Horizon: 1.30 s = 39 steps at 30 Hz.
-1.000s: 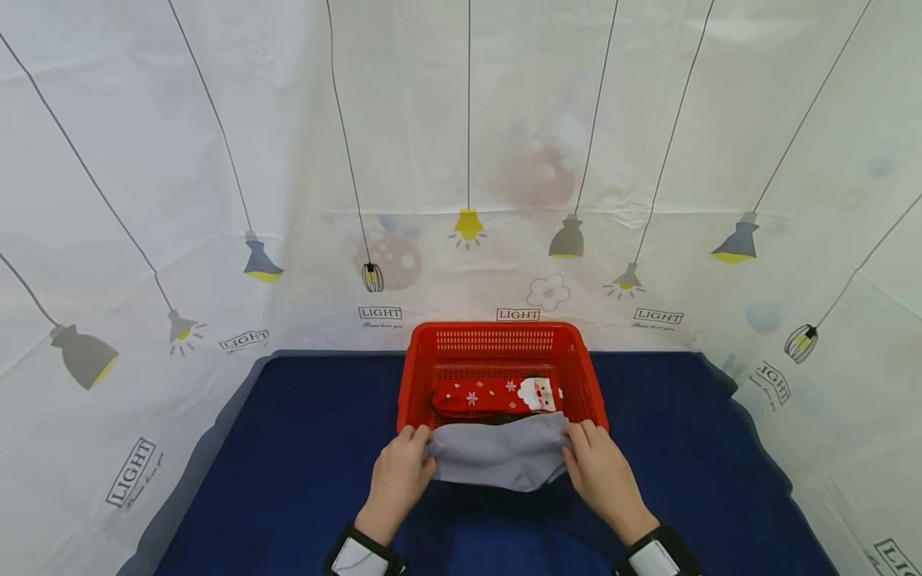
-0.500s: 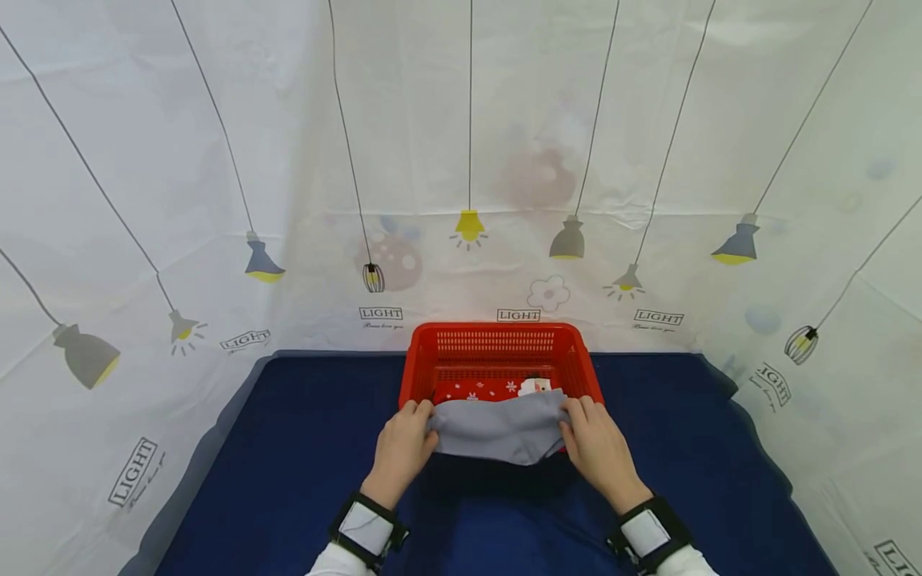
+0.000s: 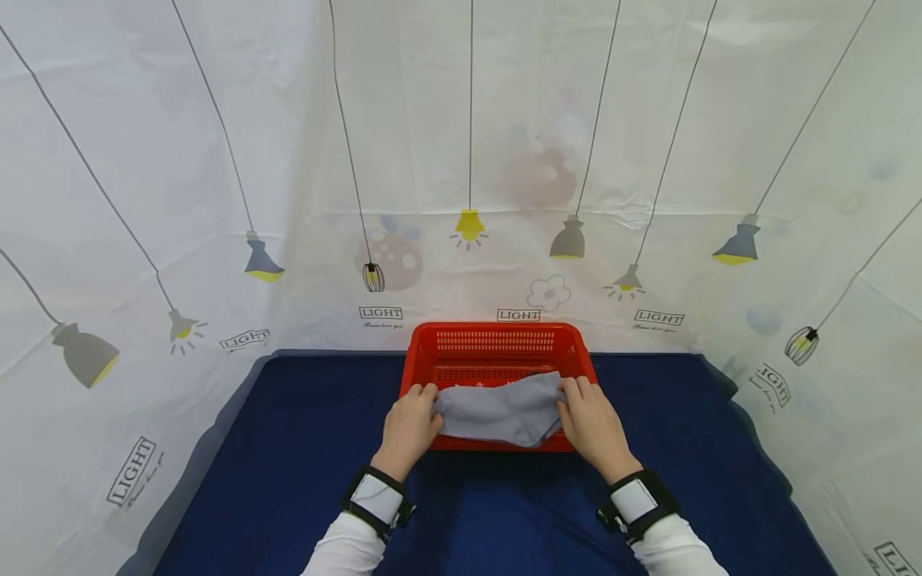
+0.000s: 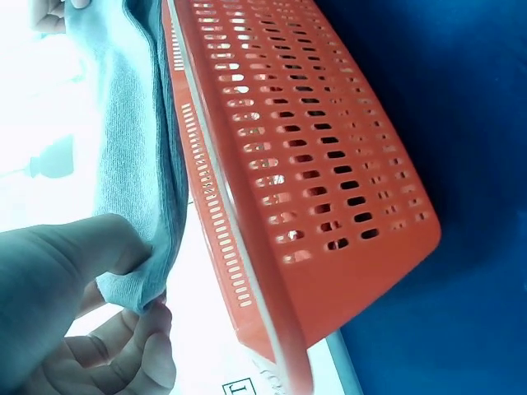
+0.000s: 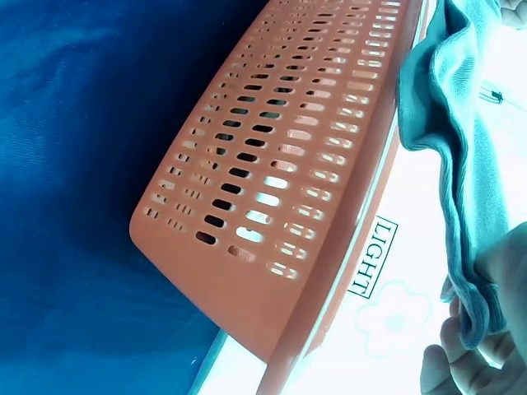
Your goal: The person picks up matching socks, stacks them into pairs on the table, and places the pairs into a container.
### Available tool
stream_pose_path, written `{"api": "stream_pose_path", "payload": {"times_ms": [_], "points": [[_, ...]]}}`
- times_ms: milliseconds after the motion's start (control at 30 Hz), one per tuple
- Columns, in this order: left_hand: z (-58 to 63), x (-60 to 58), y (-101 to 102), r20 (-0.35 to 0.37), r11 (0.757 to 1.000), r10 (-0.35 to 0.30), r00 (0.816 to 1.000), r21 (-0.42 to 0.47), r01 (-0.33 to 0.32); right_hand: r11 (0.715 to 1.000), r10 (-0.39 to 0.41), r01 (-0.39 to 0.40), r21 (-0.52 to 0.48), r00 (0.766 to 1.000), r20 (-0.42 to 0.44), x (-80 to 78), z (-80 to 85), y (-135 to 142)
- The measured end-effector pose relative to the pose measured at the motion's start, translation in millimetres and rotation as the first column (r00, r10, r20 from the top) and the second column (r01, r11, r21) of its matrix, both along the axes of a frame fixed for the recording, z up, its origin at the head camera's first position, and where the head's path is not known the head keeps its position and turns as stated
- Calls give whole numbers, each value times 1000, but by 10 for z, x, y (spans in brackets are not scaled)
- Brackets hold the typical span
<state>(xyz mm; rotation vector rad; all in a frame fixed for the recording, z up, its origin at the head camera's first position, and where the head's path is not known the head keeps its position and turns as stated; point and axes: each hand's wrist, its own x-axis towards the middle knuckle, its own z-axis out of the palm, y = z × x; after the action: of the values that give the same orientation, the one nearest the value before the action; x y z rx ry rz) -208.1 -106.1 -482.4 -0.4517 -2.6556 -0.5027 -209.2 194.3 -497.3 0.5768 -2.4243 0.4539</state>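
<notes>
A grey knit sock (image 3: 499, 414) is stretched level above the front rim of a red plastic basket (image 3: 419, 362) in the head view. My left hand (image 3: 407, 428) pinches its left end between thumb and fingers. At its other end, my right hand (image 3: 595, 420) pinches the cloth the same way. In both wrist views, the sock (image 4: 132, 156) hangs over the basket's rim, thumb on one side and fingertips on the other. Behind the sock, a thin strip of red fabric (image 3: 461, 386) with white flecks shows inside the basket; the rest of it is hidden.
Under the basket lies a dark blue cloth-covered table (image 3: 324, 424), reaching out to both sides. A pale backdrop sheet (image 3: 461, 120) printed with hanging lamps stands right behind the basket and along both sides.
Both hands have carried the grey sock forward, from in front of the basket to over its front part. The red fabric with the Santa picture, visible earlier, is now mostly covered.
</notes>
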Motion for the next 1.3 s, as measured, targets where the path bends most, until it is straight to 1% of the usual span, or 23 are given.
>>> {"api": "stream_pose_path", "payload": {"times_ms": [267,367,600,800,967,1133,1300], "points": [[82,-168,27,53,1000,28,998,-16,-27,999,-32,32,-3,995,98,-144,39,-40],[101,-225,35,74,999,41,996,-18,-40,999,-47,48,1,991,122,-196,32,-54],[98,-369,67,123,998,63,990,-36,-59,999,-52,52,2,989,137,-313,7,-73],[95,-500,115,180,995,82,980,-70,-70,996,-83,78,31,976,200,-394,32,-90],[113,-596,141,201,994,82,976,-89,-65,995,-96,89,44,969,229,-472,44,-102],[116,-707,153,209,992,84,974,-112,-61,994,-100,88,61,965,242,-573,3,-125],[140,-819,183,222,989,89,971,-135,-60,992,-121,103,75,947,297,-645,-17,-159]]}}
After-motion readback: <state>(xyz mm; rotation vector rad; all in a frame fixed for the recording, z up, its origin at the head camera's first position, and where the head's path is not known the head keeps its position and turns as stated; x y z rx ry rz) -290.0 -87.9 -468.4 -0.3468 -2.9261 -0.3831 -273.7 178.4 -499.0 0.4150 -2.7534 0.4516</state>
